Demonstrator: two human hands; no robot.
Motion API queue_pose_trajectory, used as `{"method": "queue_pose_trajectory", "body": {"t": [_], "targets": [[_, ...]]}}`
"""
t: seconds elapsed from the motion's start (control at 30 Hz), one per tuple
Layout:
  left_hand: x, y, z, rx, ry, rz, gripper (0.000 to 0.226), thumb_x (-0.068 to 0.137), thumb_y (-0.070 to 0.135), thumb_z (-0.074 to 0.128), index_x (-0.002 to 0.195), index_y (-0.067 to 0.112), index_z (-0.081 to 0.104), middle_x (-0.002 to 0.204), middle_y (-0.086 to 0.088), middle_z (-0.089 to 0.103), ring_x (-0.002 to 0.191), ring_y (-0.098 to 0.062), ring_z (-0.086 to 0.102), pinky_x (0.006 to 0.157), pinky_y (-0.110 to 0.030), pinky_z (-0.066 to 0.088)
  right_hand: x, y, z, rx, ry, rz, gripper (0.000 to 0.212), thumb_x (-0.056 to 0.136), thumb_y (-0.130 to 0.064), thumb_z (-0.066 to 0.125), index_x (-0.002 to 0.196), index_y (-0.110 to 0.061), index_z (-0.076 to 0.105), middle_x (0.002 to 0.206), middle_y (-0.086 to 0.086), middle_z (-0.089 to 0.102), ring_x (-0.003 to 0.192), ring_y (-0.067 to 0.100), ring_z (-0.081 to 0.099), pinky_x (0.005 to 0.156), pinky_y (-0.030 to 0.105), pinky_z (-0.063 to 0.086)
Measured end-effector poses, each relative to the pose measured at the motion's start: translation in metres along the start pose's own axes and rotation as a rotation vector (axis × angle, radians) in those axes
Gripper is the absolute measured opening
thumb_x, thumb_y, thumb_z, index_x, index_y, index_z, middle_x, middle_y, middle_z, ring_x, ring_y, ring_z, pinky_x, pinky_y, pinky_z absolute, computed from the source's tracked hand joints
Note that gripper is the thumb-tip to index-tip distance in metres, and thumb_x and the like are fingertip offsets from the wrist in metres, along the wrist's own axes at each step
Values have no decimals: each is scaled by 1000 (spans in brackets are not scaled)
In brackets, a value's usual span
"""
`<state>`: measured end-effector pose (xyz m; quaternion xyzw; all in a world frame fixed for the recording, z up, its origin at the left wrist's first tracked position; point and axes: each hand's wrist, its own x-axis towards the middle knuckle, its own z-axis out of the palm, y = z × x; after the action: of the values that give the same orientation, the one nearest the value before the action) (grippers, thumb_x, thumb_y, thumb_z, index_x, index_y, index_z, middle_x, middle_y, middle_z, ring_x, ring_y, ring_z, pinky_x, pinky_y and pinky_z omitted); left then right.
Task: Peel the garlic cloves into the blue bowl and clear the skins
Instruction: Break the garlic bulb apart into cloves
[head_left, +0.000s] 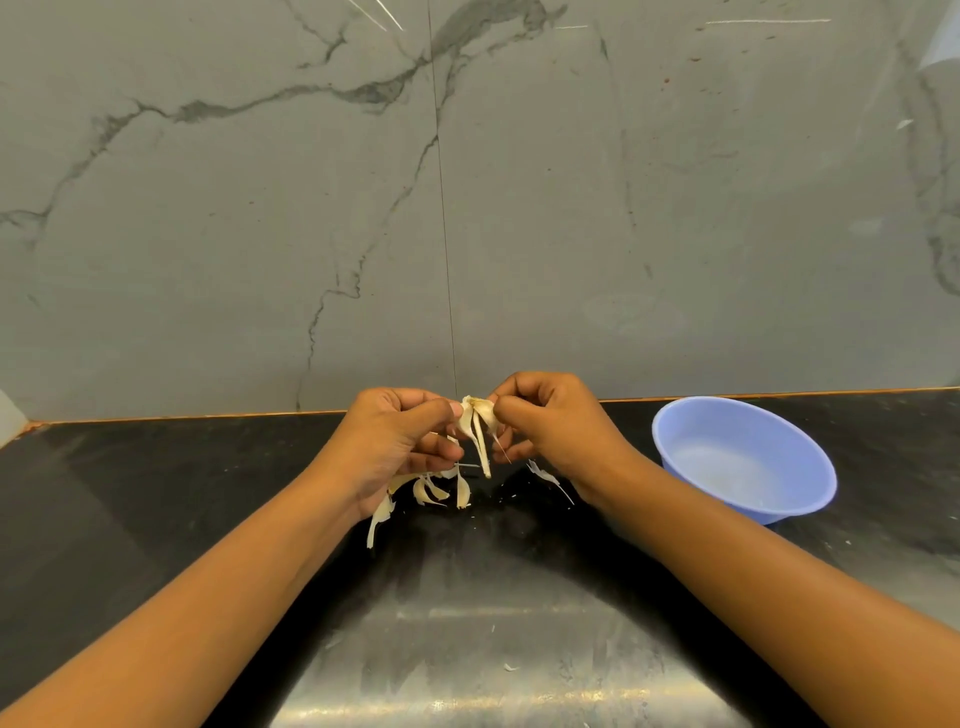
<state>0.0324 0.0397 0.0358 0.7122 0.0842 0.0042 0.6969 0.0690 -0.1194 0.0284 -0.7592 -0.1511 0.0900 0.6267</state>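
The person holds a clove (480, 413) up over the counter (156, 519), between both hands. The left hand (400, 441) pinches it from one side with curled fingers and thumb, and the right hand (550, 431) pinches the other side the same way, with long strips of skin (482, 452) hanging down from it. Loose peels (436, 491) lie on the counter right beneath, and one more scrap (545, 475) lies just by the right wrist. The bowl (795, 506) stands well to the right, apart from the hands, and looks to hold nothing. The main risk seems to be the clove itself: it is small and gripped only at the fingertips, so a hard tug on the skin could pop it free, dropping it among the peels instead of into the bowl. The dry skin may also tear short, leaving bits stuck on that need picking off. Since the peeling happens away from the bowl, the bare clove has to be carried across, and clinging skin could ride along into it. The peels are light and scattered, so a careless sweep of an arm could spread them wider and make clearing harder.
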Motion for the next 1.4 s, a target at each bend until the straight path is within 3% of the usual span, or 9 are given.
{"method": "queue_pose_trajectory", "body": {"t": [0.17, 0.37, 0.5, 0.63, 0.83, 0.97, 1.13, 1.27, 1.4], "targets": [[0, 2, -3, -42, -77, -78, 12, 91, 8, 58, 87, 1, 68, 68, -7, 69, 44, -10, 58, 47, -21, 55, 0, -3, -1, 260, -89, 186, 18, 94, -8, 48, 85, -1, 61, 69, 9, 55, 56, 13, 56, 56, 28, 57], [1, 8, -12, -55, -80, -78, 14, 92, 12, 57, 81, 5, 62, 63, -3, 61, 42, -9, 53, 42, -18, 51, 2, -1, -6, 377, -121, 266, 22, 93, -9, 43, 99, 2, 61, 75, 9, 54, 61, 12, 55, 52, 24, 53], [3, 12, -21, -83, -37, -65, 13, 90, 14, 59, 79, 7, 63, 64, -3, 61, 43, -7, 53, 41, -17, 50, 1, -2, -6, 142, -107, 220, 22, 97, -12, 44, 96, -3, 64, 79, 9, 58, 64, 12, 56, 51, 20, 50], [2, 15, -27, -141, -73, -61, 10, 86, 14, 62, 86, 5, 66, 64, -3, 66, 45, -7, 57, 40, -15, 49, 0, 3, 2, -234, -113, 28, 17, 96, -25, 55, 99, -15, 69, 88, 0, 68, 80, 10, 64, 58, 18, 51], [2, 9, -19, -120, -165, -61, 36, 71, 20, 68, 101, 1, 68, 79, -11, 71, 52, -12, 64, 43, -16, 51, -1, -2, 0, 44, -56, -31, 14, 89, -23, 64, 89, -11, 69, 74, 0, 71, 65, 10, 67, 55, 21, 52], [2, 5, -14, -92, -173, -32, 37, 68, 20, 72, 99, 1, 69, 83, -13, 71, 56, -15, 67, 45, -18, 54, -2, 0, 2, -13, -36, -54, 14, 87, -19, 68, 87, -5, 70, 65, 1, 69, 56, 9, 66, 54, 20, 53], [1, 1, -9, 63, -165, 119, 28, 70, 19, 71, 93, 4, 71, 72, -6, 70, 53, -14, 65, 49, -20, 55, -3, 1, 3, -117, 69, -126, 13, 84, -16, 71, 75, -8, 68, 62, 6, 66, 52, 11, 62, 56, 28, 56], [1, 1, -8, 181, -152, 189, 12, 80, 11, 69, 91, 6, 72, 65, -5, 68, 51, -11, 61, 50, -22, 55, -6, 1, 5, -243, 108, -192, 28, 75, -38, 70, 75, -10, 68, 65, 9, 68, 57, 23, 64, 62, 43, 59], [3, 2, -11, 178, -146, 204, 13, 81, 10, 69, 93, 6, 73, 72, -12, 67, 53, -12, 60, 48, -22, 54, -5, 2, -1, -346, 135, -282, 25, 79, -39, 74, 97, -24, 64, 81, -7, 66, 63, 4, 63, 64, 29, 58]]}}
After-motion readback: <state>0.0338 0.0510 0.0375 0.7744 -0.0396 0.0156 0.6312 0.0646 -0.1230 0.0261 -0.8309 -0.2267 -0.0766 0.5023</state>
